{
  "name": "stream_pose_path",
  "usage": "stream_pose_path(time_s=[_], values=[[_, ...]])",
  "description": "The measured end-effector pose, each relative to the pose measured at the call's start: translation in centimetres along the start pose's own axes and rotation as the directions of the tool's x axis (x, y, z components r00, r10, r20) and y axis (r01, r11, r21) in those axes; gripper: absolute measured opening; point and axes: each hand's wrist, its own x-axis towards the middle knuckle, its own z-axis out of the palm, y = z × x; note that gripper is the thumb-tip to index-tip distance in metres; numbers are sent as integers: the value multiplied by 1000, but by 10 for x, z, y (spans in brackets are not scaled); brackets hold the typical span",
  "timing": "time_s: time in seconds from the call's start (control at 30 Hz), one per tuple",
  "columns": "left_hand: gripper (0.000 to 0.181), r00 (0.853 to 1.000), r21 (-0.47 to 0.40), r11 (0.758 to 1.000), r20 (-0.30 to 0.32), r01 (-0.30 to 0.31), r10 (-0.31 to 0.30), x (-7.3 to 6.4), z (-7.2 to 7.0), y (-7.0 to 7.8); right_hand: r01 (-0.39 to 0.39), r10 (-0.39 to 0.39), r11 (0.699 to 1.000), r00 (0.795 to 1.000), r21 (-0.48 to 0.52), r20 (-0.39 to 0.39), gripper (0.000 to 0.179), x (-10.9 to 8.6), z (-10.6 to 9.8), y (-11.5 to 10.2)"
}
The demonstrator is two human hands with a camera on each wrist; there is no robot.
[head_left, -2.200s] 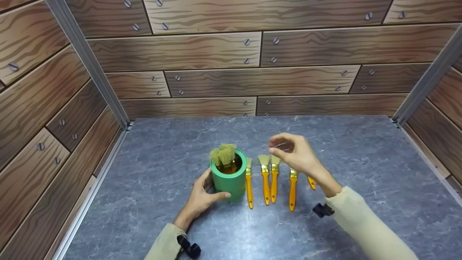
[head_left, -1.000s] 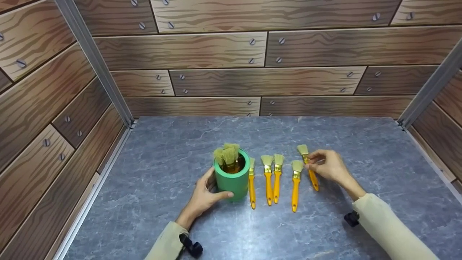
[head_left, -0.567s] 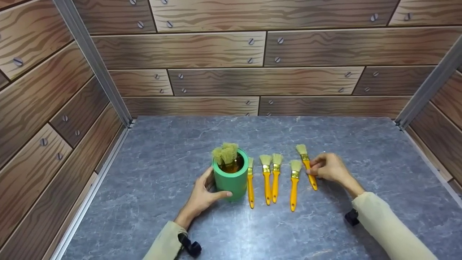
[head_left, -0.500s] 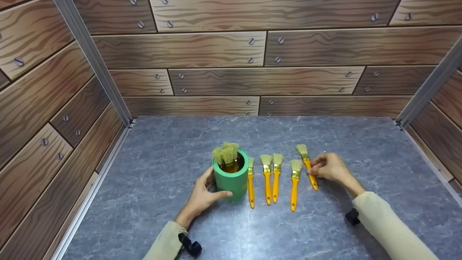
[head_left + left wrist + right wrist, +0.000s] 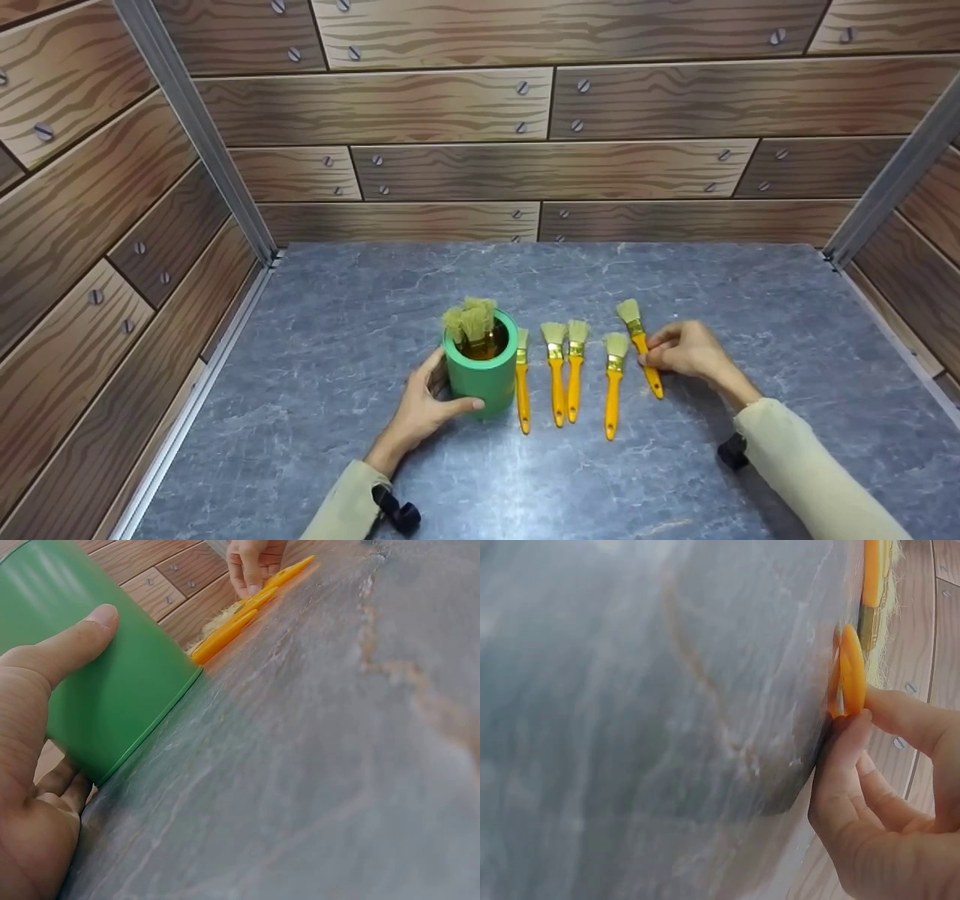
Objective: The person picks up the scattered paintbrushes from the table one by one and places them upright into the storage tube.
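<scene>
My left hand [image 5: 421,411] grips a green cylindrical cup [image 5: 484,382] that stands upright on the table, thumb across its front and fingers round its left side. Several paintbrushes [image 5: 477,321] stand in the cup with bristles up, their handles hidden inside. At the right end of a row of brushes, my right hand [image 5: 686,351] pinches the orange handle of a slanted paintbrush [image 5: 631,315] lying on the table. The right wrist view shows thumb and fingertips at that handle [image 5: 853,671]. In the left wrist view, the cup's base [image 5: 142,720] meets the tabletop.
Between cup and right hand lie a single paintbrush [image 5: 613,390], a close pair of paintbrushes [image 5: 574,375], and one brush [image 5: 523,390] beside the cup, partly hidden by it. The grey marbled table [image 5: 360,300] is bounded by wood-patterned walls [image 5: 450,172] and metal corner posts [image 5: 202,135].
From above the middle brushes, my right hand has moved right and down to the rightmost paintbrush, shifting from near its metal ferrule to its handle. My left hand stays on the cup.
</scene>
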Motion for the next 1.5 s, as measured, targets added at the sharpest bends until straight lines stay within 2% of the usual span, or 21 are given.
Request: stream_pose_path(time_s=[0.1, 0.3, 0.43, 0.67, 0.83, 0.97, 1.13, 1.5], values=[[103, 1000, -1, 1000, -4, 0, 0, 0, 0, 0, -4, 4, 1000, 1000, 25, 23, 35, -1, -1, 1], [102, 1000, -5, 1000, -3, -4, 4, 0, 0, -1, 26, -30, 990, 999, 140, 29, 40, -6, -8, 2], [103, 1000, -7, 1000, -4, -4, 4, -1, 0, -1, 79, -80, 979, 997, 189, -4, 42, -10, -14, 1], [104, 1000, 1, 1000, -7, 5, -5, -2, 0, -1, 166, -141, 949, 984, 269, -110, 44, -18, -17, -7], [103, 1000, 7, 1000, 5, -2, 2, -1, -1, -2, 198, -166, 902, 979, 384, -115, 42, -24, -18, -22], [103, 1000, 15, 1000, 3, -8, 8, -1, -1, -1, 225, -196, 871, 974, 436, -111, 41, -30, -17, -37], [103, 1000, 12, 1000, 4, -16, 16, 1, -1, -2, 254, -226, 854, 967, 453, -117, 40, -36, -13, -54], [103, 1000, 6, 1000, -4, -15, 15, 1, 0, -3, 308, -299, 843, 950, 441, -93, 36, -48, -3, -94]])
